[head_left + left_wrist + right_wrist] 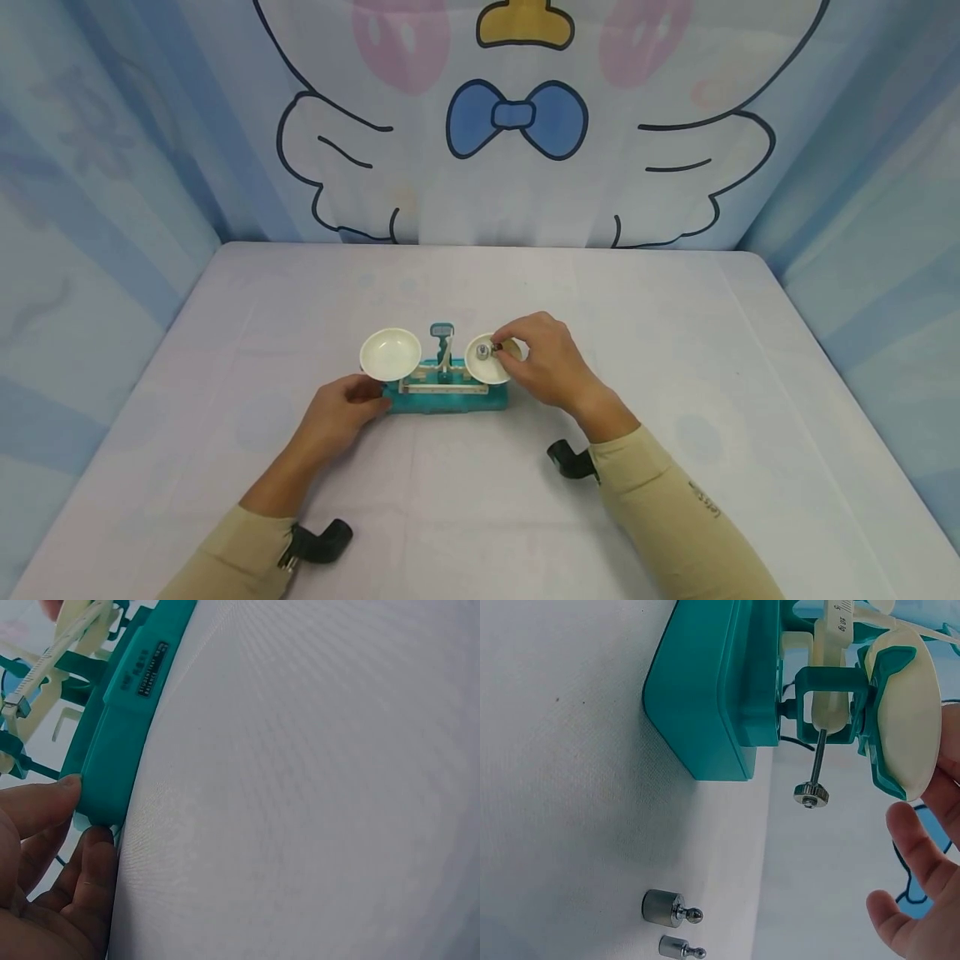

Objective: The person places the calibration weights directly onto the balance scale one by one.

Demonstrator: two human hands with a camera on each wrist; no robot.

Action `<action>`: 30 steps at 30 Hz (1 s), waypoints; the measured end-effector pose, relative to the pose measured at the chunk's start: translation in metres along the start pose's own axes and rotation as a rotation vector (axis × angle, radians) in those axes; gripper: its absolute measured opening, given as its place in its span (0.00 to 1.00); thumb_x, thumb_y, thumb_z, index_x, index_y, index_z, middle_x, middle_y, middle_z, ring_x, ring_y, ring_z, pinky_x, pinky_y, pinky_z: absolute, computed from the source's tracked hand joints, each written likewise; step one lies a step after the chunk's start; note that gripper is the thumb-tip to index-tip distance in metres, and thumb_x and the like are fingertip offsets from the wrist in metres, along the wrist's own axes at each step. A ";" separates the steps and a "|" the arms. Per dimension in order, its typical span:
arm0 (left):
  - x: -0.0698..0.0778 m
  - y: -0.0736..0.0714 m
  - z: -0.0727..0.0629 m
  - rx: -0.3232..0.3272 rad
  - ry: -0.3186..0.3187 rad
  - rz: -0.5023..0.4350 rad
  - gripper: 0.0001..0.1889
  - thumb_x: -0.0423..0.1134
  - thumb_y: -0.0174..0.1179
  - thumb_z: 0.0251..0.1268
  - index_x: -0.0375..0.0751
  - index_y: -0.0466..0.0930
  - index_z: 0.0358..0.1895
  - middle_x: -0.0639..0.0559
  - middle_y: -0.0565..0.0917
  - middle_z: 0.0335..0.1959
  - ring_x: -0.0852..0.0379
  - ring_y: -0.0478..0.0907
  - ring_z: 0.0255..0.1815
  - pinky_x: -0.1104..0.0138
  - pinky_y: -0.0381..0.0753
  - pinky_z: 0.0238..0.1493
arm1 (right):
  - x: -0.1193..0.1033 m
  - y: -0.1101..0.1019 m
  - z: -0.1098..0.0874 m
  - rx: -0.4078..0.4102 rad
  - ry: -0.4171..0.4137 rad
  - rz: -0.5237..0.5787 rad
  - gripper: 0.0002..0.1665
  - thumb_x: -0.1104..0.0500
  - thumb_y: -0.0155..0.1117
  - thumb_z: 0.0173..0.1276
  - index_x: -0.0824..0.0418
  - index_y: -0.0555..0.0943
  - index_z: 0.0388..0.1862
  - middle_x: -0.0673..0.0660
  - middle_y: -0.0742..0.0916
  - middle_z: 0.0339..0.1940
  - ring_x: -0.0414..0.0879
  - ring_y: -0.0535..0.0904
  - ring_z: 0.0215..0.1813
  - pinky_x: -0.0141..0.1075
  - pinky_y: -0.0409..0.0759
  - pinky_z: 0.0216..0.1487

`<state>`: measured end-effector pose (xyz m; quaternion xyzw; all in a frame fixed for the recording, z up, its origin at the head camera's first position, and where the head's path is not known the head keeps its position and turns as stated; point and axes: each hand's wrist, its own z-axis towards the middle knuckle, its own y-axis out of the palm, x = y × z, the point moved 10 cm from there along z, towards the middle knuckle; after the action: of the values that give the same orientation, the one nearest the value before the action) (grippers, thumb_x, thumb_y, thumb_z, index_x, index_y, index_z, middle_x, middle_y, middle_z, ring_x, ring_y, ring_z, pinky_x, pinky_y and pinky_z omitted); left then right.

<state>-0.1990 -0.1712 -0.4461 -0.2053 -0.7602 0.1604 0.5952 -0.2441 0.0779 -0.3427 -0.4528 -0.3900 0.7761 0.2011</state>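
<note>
A small teal balance scale point(450, 402) with two cream pans stands on the table. My left hand point(341, 414) holds the left end of its base. In the left wrist view the thumb point(45, 804) lies against the teal end, with the other fingers curled beside it. Over the right pan point(480, 372), my right hand point(551, 362) pinches a small metal weight point(497, 347) between thumb and fingers. One silver weight point(482, 352) sits in that pan. The left pan point(390, 354) holds nothing. The pinched weight is hidden behind the pan in the right wrist view.
Two knobbed metal weights, a larger one point(662, 907) and a smaller one point(676, 947), stand on the table near the scale's right end. An adjusting nut point(811, 795) sticks out from the beam. Printed curtains point(517, 192) enclose the table's back and sides.
</note>
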 end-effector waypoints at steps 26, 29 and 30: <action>0.001 0.000 -0.002 -0.002 -0.013 0.014 0.23 0.36 0.61 0.69 0.29 0.75 0.64 0.34 0.78 0.61 0.37 0.72 0.65 0.46 0.71 0.65 | 0.082 -0.010 -0.035 -0.181 0.322 -0.020 0.20 0.57 0.64 0.70 0.58 0.82 0.59 0.60 0.84 0.56 0.58 0.76 0.60 0.57 0.73 0.62; 0.001 0.000 -0.002 -0.002 -0.014 0.016 0.23 0.36 0.61 0.69 0.29 0.74 0.64 0.34 0.78 0.61 0.37 0.72 0.65 0.46 0.71 0.65 | 0.089 -0.007 -0.038 -0.210 0.350 -0.016 0.20 0.58 0.64 0.69 0.58 0.83 0.59 0.60 0.84 0.57 0.59 0.74 0.62 0.57 0.71 0.65; 0.001 0.000 -0.002 -0.001 -0.014 0.017 0.23 0.36 0.61 0.69 0.29 0.74 0.64 0.34 0.78 0.61 0.37 0.72 0.65 0.46 0.71 0.65 | 0.091 -0.006 -0.039 -0.217 0.353 -0.019 0.19 0.58 0.64 0.69 0.58 0.83 0.58 0.60 0.84 0.57 0.59 0.74 0.63 0.57 0.70 0.66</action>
<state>-0.1973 -0.1709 -0.4449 -0.2110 -0.7626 0.1668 0.5883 -0.2573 0.1581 -0.3987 -0.5970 -0.4343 0.6363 0.2238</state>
